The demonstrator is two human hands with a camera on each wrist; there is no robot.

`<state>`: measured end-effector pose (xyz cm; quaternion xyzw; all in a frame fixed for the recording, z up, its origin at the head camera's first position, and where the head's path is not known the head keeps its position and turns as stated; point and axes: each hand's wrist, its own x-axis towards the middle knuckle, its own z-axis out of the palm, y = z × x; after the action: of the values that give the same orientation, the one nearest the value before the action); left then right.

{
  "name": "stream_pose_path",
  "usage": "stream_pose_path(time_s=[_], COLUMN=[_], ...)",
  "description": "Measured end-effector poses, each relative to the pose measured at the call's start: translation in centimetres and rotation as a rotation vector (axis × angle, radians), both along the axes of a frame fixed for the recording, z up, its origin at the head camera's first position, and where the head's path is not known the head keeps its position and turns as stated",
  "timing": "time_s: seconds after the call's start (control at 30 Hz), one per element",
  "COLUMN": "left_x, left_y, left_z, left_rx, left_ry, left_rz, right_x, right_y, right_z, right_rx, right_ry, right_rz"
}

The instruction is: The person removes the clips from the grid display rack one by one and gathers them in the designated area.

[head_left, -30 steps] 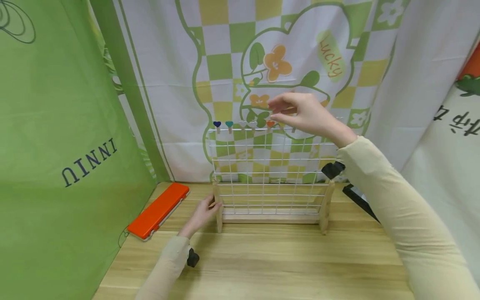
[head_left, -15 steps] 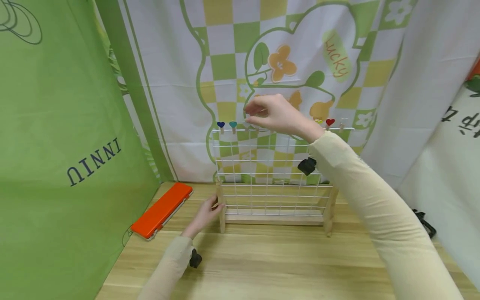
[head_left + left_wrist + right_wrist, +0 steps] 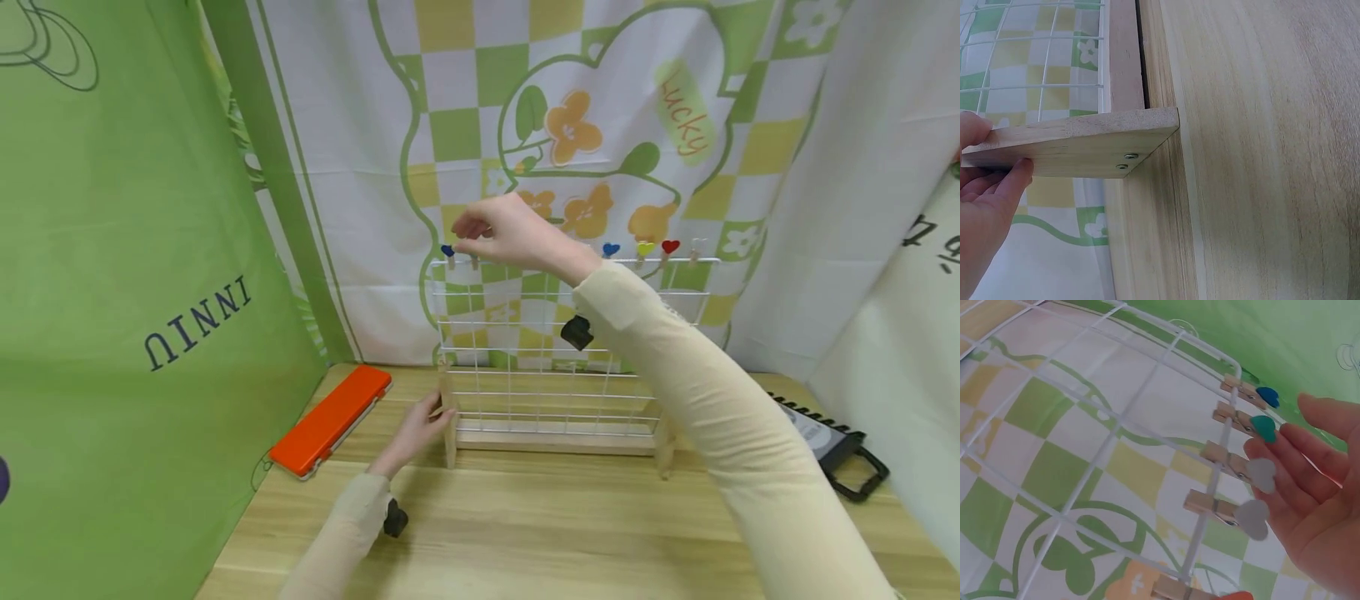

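Note:
A white wire grid (image 3: 1121,420) stands upright in a wooden stand (image 3: 555,442). My left hand (image 3: 411,429) holds the stand's left wooden post (image 3: 1079,147), thumb on one side and fingers on the other. Small wooden clothespins with heart tops line the grid's top rail. My right hand (image 3: 1322,487) is beside the left-end pins, fingers loosely bent and thumb apart, nothing held. Its fingertips are close to the teal-heart clothespin (image 3: 1264,428); whether they touch is unclear. Beyond is the navy-heart clothespin (image 3: 1267,397); nearer are a white-heart clothespin (image 3: 1261,475) and another (image 3: 1252,520).
An orange case (image 3: 333,421) lies left of the stand. To the right lies a grey and black object (image 3: 825,450) with a loop-shaped end. Blue (image 3: 611,249), yellow and red heart clothespins sit farther along the rail. Patterned curtains hang behind and at both sides.
My right hand has moved left along the top rail, from near the orange heart to the teal one, uncovering the hearts on the right. The left hand stays on the post.

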<state>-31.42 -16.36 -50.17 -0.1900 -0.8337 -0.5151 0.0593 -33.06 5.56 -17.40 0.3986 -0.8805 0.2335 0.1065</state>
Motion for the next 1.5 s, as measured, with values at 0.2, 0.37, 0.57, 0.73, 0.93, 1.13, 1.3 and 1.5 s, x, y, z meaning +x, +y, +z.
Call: stream_pose_path(time_s=[0.2, 0.37, 0.57, 0.73, 0.93, 1.13, 1.3, 1.5], left_x=[0.1, 0.1, 0.1, 0.1, 0.1, 0.2, 0.2, 0.2], left_y=[-0.2, -0.2, -0.3, -0.3, -0.2, -0.2, -0.2, -0.3], left_z=[0.0, 0.0, 0.0, 0.0, 0.1, 0.2, 0.2, 0.1], left_rx=[-0.016, -0.024, -0.034, -0.020, -0.013, -0.008, -0.007, -0.014], left_ry=[-0.007, -0.013, -0.007, -0.011, -0.018, -0.033, -0.034, -0.026], left_rz=[-0.007, -0.014, -0.031, -0.036, -0.028, -0.027, -0.025, -0.033], right_x=[-0.5, -0.7, -0.6, -0.5, -0.3, -0.2, -0.2, 0.3], right_y=[-1.0, -1.4, -1.8, -2.0, -2.4, -2.5, -2.4, -2.1], right_z=[-0.7, -1.1, -1.1, -1.1, -1.1, -1.0, -0.9, -0.3], right_rx=[0.013, 0.000, -0.021, -0.022, -0.032, -0.052, -0.076, -0.132], right_ry=[0.017, 0.028, 0.043, 0.069, 0.087, 0.069, 0.062, 0.086], right_rz=[0.003, 0.011, -0.028, -0.062, -0.093, -0.115, -0.124, -0.130])
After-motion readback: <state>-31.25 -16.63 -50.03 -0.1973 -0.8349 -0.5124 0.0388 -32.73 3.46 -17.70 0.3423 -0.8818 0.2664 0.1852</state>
